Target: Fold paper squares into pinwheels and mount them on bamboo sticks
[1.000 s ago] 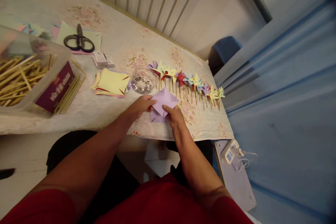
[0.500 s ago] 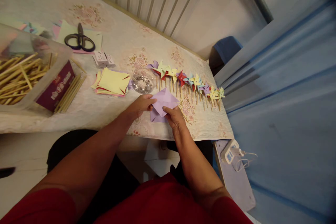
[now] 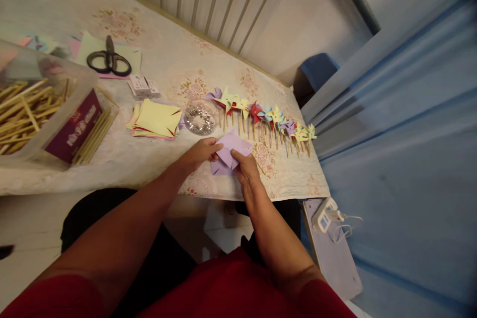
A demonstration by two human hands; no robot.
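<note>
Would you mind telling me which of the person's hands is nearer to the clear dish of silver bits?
The left. The left hand pinches the purple paper just below the clear dish; the right hand grips the paper's lower edge, farther down and to the right of the dish.

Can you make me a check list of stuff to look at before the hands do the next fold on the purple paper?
1. Both hands on the paper: ok. The left hand and the right hand each pinch the purple paper.
2. Paper over the table, not past the edge: ok.
3. Pins close by: ok. The clear dish of shiny bits sits just behind the paper.
4. Sticks within reach: ok. The bin of wooden sticks is to the left.
5. Finished pinwheels out of the way: ok, lined up behind the hands.
6. Folds lined up neatly: cannot tell, fingers cover them.
</note>
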